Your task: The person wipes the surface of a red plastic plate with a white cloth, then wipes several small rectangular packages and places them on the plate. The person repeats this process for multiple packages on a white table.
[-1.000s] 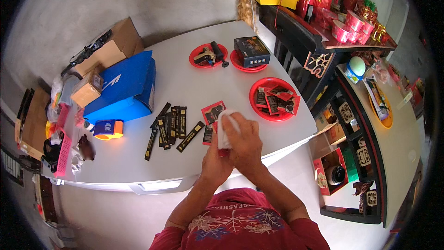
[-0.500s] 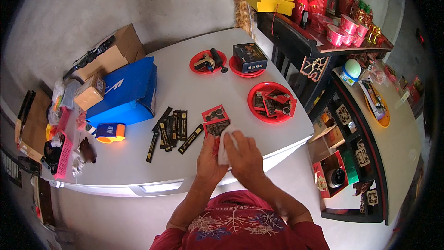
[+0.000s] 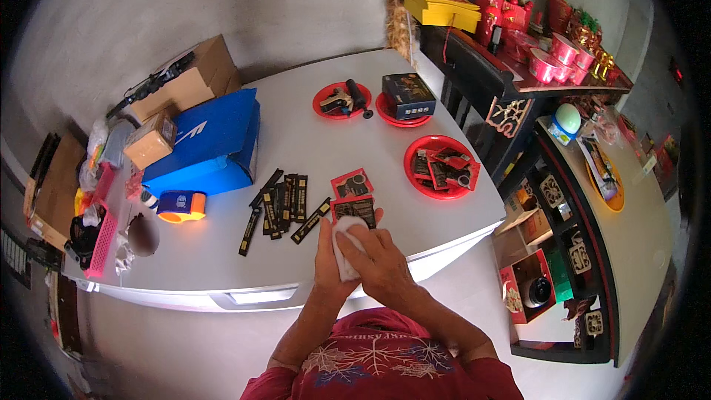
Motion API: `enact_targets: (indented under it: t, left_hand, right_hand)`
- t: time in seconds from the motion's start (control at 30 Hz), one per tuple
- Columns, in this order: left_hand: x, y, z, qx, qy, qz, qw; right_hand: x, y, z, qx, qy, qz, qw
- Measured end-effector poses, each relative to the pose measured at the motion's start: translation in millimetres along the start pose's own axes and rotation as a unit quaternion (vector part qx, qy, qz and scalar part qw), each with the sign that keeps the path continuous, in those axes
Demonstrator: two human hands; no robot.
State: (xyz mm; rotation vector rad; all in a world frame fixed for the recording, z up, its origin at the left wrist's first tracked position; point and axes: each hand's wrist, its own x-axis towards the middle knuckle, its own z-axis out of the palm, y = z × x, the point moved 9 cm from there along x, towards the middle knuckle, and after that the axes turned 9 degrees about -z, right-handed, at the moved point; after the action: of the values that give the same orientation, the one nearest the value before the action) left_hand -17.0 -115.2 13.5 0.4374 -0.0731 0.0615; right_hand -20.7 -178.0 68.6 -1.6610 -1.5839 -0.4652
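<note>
A red and black flat packet (image 3: 355, 209) is in my left hand (image 3: 328, 265), whose thumb is along one side and whose fingertips show past the far edge. My right hand (image 3: 384, 265) grips a folded white cloth (image 3: 346, 250) and presses it against the lower part of the packet, which it covers. Just beyond lies another red packet (image 3: 351, 184) with a dark picture, flat on the table. Left of my hands, several slim black and gold sachets (image 3: 285, 204) lie in a loose pile, with one sachet (image 3: 311, 221) apart and closest to my left hand.
A red plate (image 3: 437, 192) of similar packets sits to the right. Farther back are a red plate (image 3: 320, 111) with dark gadgets and a black box (image 3: 409, 96) on another red plate. A blue box (image 3: 204, 144), a tape dispenser (image 3: 181, 207) and a pink basket (image 3: 104, 241) stand left.
The white cloth and my right hand have moved left and down across the packet. My left hand still holds it. The whole view has shifted slightly.
</note>
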Motion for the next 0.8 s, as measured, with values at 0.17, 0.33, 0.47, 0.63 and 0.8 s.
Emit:
enact_targets:
  t: [0.17,0.33,0.47,0.63,0.8]
  left_hand:
    - [-10,12,-36,0.048,0.166,0.082,0.982]
    - [-13,1,-44,0.005,0.175,0.076,0.982]
    - [-12,-2,-40,0.043,0.194,0.074,0.977]
    - [-18,17,-50,0.056,0.212,0.112,0.969]
    - [-17,9,-37,0.037,0.227,0.115,0.966]
  right_hand:
    - [-32,9,-11,0.202,-0.045,0.032,0.978]
    - [-8,30,-51,0.042,0.080,0.077,0.993]
    - [-3,17,-26,-0.033,0.034,0.045,0.998]
    - [-40,6,-12,0.240,-0.060,0.062,0.967]
    - [-65,73,-33,0.374,0.176,0.361,0.836]
